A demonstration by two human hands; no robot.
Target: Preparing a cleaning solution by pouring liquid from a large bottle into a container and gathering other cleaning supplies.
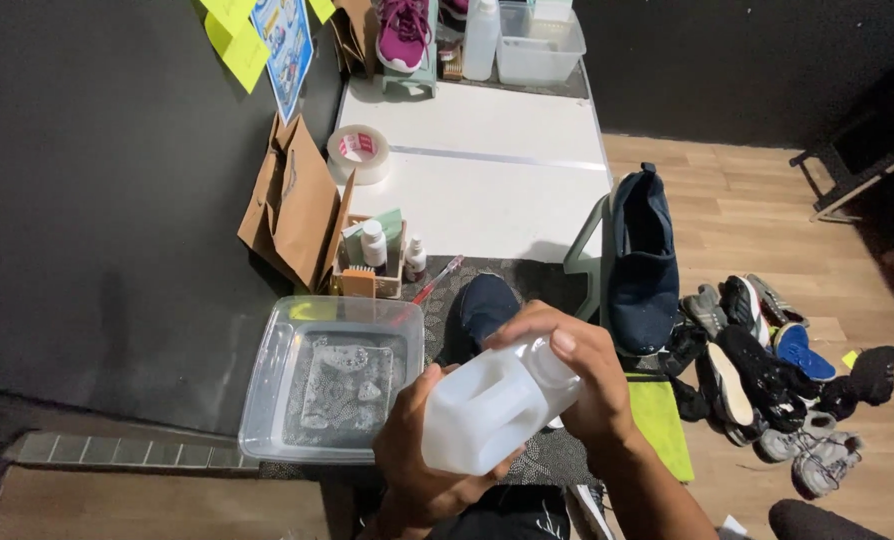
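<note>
A white plastic jug (487, 408) is held tilted in front of me, over the near edge of the table. My left hand (417, 450) grips its body from below. My right hand (577, 365) is closed over its cap at the upper right end. Just to the left stands a clear plastic tub (267, 400) with a little foamy water in it. A dark blue shoe (485, 305) lies on the patterned mat behind the jug.
A second dark blue shoe (639, 260) stands on a green stand at the table's right edge. A small box of bottles (372, 262), brown paper bags (292, 205) and a tape roll (359, 152) sit on the white table (497, 170). Several shoes (777, 370) lie piled on the wooden floor.
</note>
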